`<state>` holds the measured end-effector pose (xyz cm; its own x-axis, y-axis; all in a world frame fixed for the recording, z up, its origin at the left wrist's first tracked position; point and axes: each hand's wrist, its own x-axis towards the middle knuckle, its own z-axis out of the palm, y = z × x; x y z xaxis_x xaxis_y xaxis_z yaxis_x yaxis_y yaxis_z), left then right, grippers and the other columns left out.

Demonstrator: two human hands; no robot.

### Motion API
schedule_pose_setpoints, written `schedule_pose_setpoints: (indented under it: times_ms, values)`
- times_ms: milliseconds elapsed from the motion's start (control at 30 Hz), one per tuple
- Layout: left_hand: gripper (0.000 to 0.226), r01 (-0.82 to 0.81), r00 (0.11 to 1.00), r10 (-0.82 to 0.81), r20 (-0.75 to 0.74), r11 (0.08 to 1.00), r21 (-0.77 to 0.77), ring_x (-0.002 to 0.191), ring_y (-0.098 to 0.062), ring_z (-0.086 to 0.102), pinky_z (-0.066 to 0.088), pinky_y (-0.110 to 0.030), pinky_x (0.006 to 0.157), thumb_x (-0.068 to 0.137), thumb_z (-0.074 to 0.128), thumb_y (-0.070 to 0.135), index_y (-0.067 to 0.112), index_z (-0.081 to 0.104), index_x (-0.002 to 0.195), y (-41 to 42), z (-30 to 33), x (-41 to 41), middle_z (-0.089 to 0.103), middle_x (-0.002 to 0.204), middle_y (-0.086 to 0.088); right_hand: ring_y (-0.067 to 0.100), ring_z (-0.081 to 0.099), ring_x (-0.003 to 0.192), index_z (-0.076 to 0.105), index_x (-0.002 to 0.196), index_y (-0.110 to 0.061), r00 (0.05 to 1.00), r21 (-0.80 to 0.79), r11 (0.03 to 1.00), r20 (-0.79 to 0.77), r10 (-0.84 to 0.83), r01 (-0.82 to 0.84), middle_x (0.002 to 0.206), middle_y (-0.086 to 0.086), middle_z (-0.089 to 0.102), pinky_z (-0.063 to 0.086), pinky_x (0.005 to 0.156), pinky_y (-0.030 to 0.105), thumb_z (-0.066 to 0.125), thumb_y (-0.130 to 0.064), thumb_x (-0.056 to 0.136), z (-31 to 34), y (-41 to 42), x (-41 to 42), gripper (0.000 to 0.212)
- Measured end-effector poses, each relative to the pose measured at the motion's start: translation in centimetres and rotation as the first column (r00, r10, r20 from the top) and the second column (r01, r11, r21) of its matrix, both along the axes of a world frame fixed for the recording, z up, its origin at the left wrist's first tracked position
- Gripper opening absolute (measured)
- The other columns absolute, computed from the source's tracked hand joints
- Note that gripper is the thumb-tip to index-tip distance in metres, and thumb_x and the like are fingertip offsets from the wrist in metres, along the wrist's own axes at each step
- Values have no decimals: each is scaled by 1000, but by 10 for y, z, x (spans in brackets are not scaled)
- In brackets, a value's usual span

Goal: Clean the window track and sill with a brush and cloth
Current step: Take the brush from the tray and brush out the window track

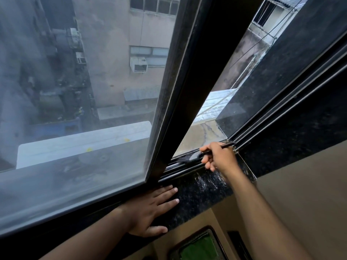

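Note:
My right hand (218, 156) is closed around a thin dark brush (189, 157); its bristles lie in the window track (185, 167) in the open gap beside the sliding sash. The handle's end pokes out past my knuckles toward the corner of the frame. My left hand (150, 209) rests flat, fingers spread, on the black speckled stone sill (202, 188), its thumb hooked over the sill's front edge. Pale dust streaks the sill between my two hands. I see no cloth.
The sliding sash's dark frame (180, 102) stands just left of the brush, its dusty glass pane (75, 109) covering the left side. A fixed side frame (293, 87) runs up on the right. Below the sill is a beige wall and a dark-framed green object (199, 248).

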<state>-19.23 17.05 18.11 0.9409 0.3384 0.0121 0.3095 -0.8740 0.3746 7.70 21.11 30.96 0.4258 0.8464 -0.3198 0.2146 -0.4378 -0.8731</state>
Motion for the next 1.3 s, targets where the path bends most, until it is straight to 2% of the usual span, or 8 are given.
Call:
schedule_pose_setpoints:
  times_ms: [233, 433, 567, 700, 867, 1033, 1133, 1300]
  values:
    - [78, -7, 1000, 7, -5, 1000, 19, 151, -25, -5, 7, -50, 121, 96, 37, 63, 19, 16, 157, -1, 1, -1, 1, 164, -9, 17, 58, 42, 76, 76, -23, 908, -109, 905, 47, 417, -410, 57, 9, 68, 41, 36, 20, 53, -29, 83, 0, -8, -28, 25]
    - [78, -7, 1000, 7, 9, 1000, 12, 151, -25, -4, 10, -50, 121, 96, 40, 62, 17, 19, 156, 0, 3, 0, 2, 164, -10, 29, 52, 55, 64, 62, -10, 676, -124, 964, 692, 253, -235, 58, 9, 58, 40, 51, 31, 53, -21, 87, 29, 14, 63, 30]
    - [78, -9, 1000, 8, 23, 1000, 8, 151, -25, -4, 9, -49, 121, 96, 41, 61, 16, 20, 156, 0, 5, 0, 4, 164, -11, 12, 64, 53, 76, 88, -19, 926, 59, 954, 264, 269, -294, 69, 8, 72, 51, 46, 24, 67, -49, 78, 36, -1, 25, 33]
    - [78, 0, 1000, 0, 17, 1000, -12, 151, -28, -1, 11, -48, 122, 96, 44, 58, 14, 22, 155, -1, 8, 2, 6, 163, -13, 16, 65, 56, 77, 88, -20, 864, -6, 867, 76, 497, -498, 67, 4, 72, 50, 46, 22, 65, -31, 88, -4, -13, -27, 17]
    - [78, 0, 1000, 0, -8, 1000, 0, 151, -27, -7, 6, -46, 122, 96, 44, 58, 14, 19, 156, -2, 10, 0, 2, 164, -13, 19, 66, 78, 75, 106, -15, 672, -196, 936, 654, 347, -292, 92, 1, 72, 56, 74, 35, 60, -19, 94, 7, 9, 67, 20]
    - [79, -4, 1000, 4, -6, 1000, 2, 151, -26, -8, 2, -46, 122, 96, 43, 59, 15, 18, 156, 0, 7, 1, 1, 164, -12, 22, 64, 86, 75, 105, -8, 543, -18, 974, 828, 142, -227, 101, 15, 73, 49, 80, 31, 62, -16, 91, 18, 13, 105, 21]
    - [79, 6, 1000, -5, -15, 1000, 2, 151, -25, -10, 2, -44, 123, 95, 41, 60, 15, 17, 156, -1, 6, 1, 0, 164, -11, 22, 64, 83, 76, 99, -11, 596, -173, 944, 739, 313, -282, 94, 7, 71, 53, 77, 35, 57, -15, 93, 4, 7, 60, 20]
    - [80, 7, 1000, -7, -19, 1000, 6, 151, -26, -10, 1, -48, 122, 95, 40, 61, 16, 17, 157, -1, 6, 1, 0, 164, -11, 16, 65, 62, 78, 95, -21, 861, -94, 864, 85, 502, -494, 74, 7, 74, 50, 49, 21, 62, -16, 94, 5, -7, -15, 17]
